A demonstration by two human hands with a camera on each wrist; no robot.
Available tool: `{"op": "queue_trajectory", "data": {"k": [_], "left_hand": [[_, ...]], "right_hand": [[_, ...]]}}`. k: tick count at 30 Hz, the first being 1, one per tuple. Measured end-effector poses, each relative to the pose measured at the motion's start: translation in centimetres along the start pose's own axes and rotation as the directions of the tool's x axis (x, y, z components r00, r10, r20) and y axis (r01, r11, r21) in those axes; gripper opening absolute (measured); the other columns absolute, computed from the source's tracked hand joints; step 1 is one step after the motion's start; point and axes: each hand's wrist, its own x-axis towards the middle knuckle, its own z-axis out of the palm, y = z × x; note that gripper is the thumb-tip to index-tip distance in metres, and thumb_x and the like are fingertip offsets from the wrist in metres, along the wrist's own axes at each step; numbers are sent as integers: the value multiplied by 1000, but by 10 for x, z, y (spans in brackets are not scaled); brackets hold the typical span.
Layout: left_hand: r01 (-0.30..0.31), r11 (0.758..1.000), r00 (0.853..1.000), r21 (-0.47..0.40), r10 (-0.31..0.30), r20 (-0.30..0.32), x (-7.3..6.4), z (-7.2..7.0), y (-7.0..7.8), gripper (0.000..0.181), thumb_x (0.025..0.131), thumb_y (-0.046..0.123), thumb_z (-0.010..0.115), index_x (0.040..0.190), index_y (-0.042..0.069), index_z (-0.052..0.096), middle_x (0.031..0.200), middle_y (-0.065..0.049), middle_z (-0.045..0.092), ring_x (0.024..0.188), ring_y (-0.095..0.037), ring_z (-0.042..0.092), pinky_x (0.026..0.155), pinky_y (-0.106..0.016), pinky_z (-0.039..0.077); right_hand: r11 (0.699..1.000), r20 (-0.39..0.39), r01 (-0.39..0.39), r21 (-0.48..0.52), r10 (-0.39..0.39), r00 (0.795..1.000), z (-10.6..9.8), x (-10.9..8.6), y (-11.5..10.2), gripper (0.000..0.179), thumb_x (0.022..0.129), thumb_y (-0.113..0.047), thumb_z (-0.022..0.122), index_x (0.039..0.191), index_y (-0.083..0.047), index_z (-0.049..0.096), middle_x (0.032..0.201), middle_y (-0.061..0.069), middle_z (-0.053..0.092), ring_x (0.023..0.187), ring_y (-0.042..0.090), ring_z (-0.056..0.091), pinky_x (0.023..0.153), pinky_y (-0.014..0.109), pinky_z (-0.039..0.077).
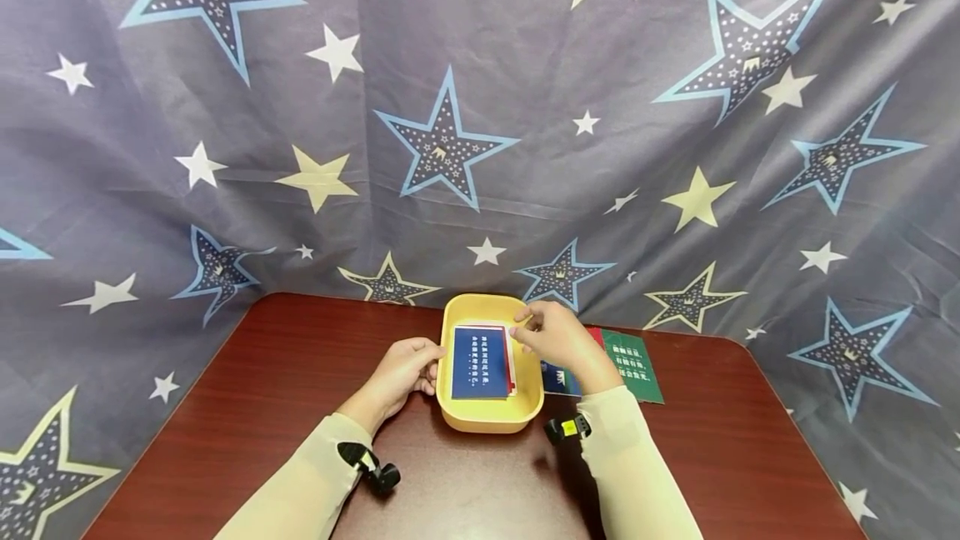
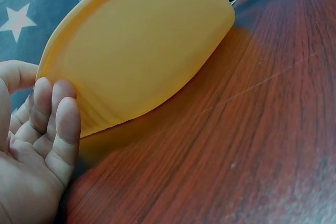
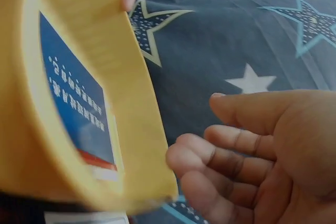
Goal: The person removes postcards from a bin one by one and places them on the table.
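Observation:
A yellow plastic tub (image 1: 491, 423) stands on the table, with a small stack of cards inside. On top lies a dark blue card (image 1: 480, 365) with white characters; red and white edges show under its right side. My left hand (image 1: 401, 369) pinches the tub's left rim, thumb on the edge and fingers against the outer wall (image 2: 136, 51). At the tub's far right rim is my right hand (image 1: 558, 340), its fingers loosely bent. In the right wrist view its fingertips (image 3: 184, 156) are right by the rim, with nothing between thumb and fingers.
Right of the tub, partly behind my right forearm, lie a green card (image 1: 633, 365) with white characters and a blue card (image 1: 558, 380). A red edge shows beside the green one. A grey star-patterned curtain (image 1: 480, 223) hangs along the back of the brown table (image 1: 720, 440).

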Motion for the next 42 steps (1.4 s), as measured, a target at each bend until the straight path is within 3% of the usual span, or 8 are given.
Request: {"op": "queue_trajectory", "data": {"k": [8, 15, 21, 26, 29, 35, 38, 42], "left_hand": [[4, 1000, 1000, -4, -4, -7, 1, 1, 2, 16, 105, 13, 71, 96, 0, 70, 69, -1, 60, 59, -13, 60, 53, -22, 56], [8, 1000, 1000, -10, -8, 2, -1, 2, 1, 16, 105, 13, 72, 95, 2, 69, 69, -2, 60, 59, -11, 60, 52, -22, 57], [23, 1000, 1000, -17, -23, 2, -1, 2, -1, 14, 106, 12, 70, 96, 2, 69, 69, -2, 61, 58, -11, 59, 52, -22, 56], [13, 1000, 1000, -21, -13, -2, 0, 1, 0, 14, 106, 10, 70, 96, 1, 69, 67, 0, 60, 57, -10, 59, 51, -21, 56], [11, 1000, 1000, -18, -11, -2, 0, 1, 0, 14, 106, 10, 69, 97, 0, 68, 67, 1, 60, 57, -10, 59, 51, -21, 56], [13, 1000, 1000, -11, -13, -11, 0, 1, 0, 15, 106, 10, 68, 99, -2, 68, 68, 0, 60, 57, -10, 59, 51, -21, 55], [11, 1000, 1000, -10, -11, -12, 0, 1, 1, 15, 106, 12, 69, 98, -1, 69, 68, 0, 60, 58, -10, 59, 51, -21, 55], [10, 1000, 1000, -12, -10, -12, 0, 2, 1, 14, 106, 12, 69, 97, 1, 70, 68, 0, 61, 58, -10, 59, 51, -21, 56]], "right_hand": [[977, 136, -77, -200, 105, 985, 14, 42, -25, 45, 108, -31, 79, 139, 2, 71, 95, 16, 83, 80, 32, 82, 66, 35, 68], [881, 184, -100, -462, 206, 961, 37, 65, -32, 39, 101, -42, 88, 95, -5, 76, 82, 14, 79, 56, 25, 73, 53, 35, 62], [779, 107, -74, -622, 179, 978, 56, 66, -28, 46, 88, -52, 98, 100, -11, 80, 95, 0, 78, 83, 18, 70, 95, 39, 67], [719, 74, -60, -693, 154, 985, 65, 68, -26, 80, 79, -56, 103, 135, -6, 72, 115, 4, 80, 104, 20, 76, 109, 39, 65], [727, 86, -49, -685, 147, 985, 67, 68, -26, 87, 79, -50, 104, 142, -4, 66, 119, 7, 79, 106, 21, 76, 111, 39, 64], [796, 97, -5, -605, 80, 992, 62, 70, -20, 60, 76, -29, 107, 118, -3, 73, 101, 7, 79, 87, 21, 74, 95, 37, 68], [841, 116, -6, -541, 81, 990, 54, 70, -22, 57, 81, -21, 104, 125, 0, 75, 103, 9, 80, 80, 23, 72, 76, 37, 67], [896, 160, -59, -440, 143, 977, 36, 66, -33, 61, 93, -15, 94, 145, 2, 67, 122, 16, 77, 75, 23, 70, 63, 32, 61]]}}
